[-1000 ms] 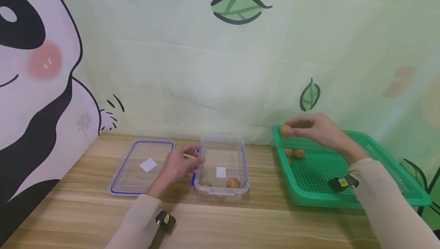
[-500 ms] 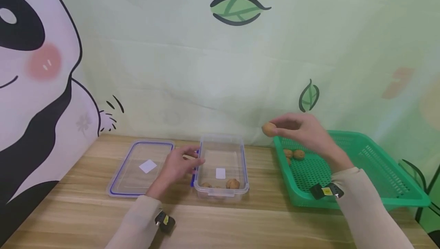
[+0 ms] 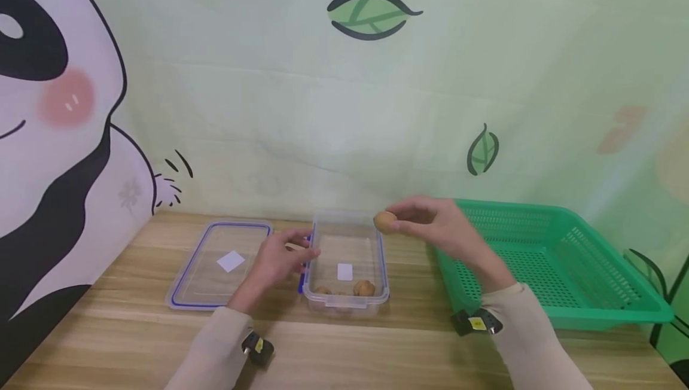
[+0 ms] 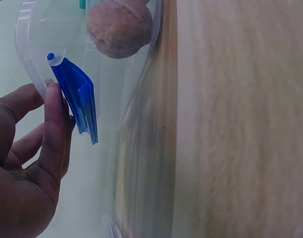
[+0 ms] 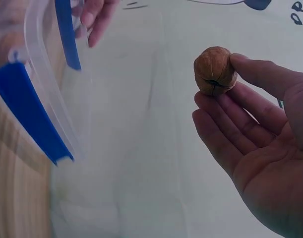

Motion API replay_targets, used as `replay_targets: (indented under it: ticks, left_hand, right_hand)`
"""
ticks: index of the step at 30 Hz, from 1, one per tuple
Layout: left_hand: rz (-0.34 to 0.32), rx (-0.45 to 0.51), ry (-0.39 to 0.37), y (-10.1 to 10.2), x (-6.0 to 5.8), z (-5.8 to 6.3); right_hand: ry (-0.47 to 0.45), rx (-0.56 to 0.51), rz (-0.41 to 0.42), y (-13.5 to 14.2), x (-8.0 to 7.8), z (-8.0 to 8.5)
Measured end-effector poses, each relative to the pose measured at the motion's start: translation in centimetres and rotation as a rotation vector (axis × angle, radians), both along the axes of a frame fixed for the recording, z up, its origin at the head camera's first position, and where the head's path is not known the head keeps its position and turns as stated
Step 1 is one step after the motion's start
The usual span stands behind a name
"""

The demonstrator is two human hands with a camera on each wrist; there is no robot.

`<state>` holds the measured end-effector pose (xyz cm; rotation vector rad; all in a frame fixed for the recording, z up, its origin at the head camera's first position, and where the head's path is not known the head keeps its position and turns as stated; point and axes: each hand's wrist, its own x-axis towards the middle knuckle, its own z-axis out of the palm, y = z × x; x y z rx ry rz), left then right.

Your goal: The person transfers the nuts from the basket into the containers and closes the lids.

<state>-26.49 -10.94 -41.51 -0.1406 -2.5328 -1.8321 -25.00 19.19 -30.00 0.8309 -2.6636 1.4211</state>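
A walnut is pinched between the thumb and fingertips of my right hand, above the right rim of a clear plastic container. The right wrist view shows the held walnut with its seam and cracked-looking underside. Several more walnuts lie at the container's near end. My left hand touches the container's left rim with fairly straight fingers. Beside those fingers hangs a blue side latch, seen in the left wrist view.
Left of the container, its clear lid with a blue seal lies flat, partly behind the left hand. A green perforated basket stands at the right; the right hand and forearm cover part of it. A printed cloth hangs behind the wooden table.
My right hand has carried the walnut leftward from above the green basket to the container's right rim, dipping slightly lower. The left hand stays at the container's left rim.
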Motion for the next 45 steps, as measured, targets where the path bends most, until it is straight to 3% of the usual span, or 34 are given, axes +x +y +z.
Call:
replay_targets:
  ticks: [9,13,17,24,36,45]
  left_hand:
    - [0.003,0.001,0.002,0.0,-0.1,0.0]
    - [0.009,-0.001,-0.007,0.1,-0.1,0.1]
    - [0.005,-0.001,-0.004,0.1,0.0,0.1]
    - [0.004,-0.001,0.003,0.2,0.2,0.2]
    - [-0.005,-0.008,0.015,0.2,0.1,0.2]
    - [0.003,-0.04,0.016,0.0,0.1,0.0]
  right_hand:
    - [-0.032,-0.029,0.077,-3.3,1.4,-0.8]
    - [-0.063,-0.038,0.108,-3.8,0.3,-3.1]
    - [-0.08,-0.037,0.145,-4.3,0.3,-4.2]
    - [-0.069,-0.008,0.125,-5.7,0.4,-5.7]
    - [-0.074,0.031,0.17,-7.7,0.0,-8.7]
    - [-0.059,0.088,0.128,-8.7,0.3,-9.8]
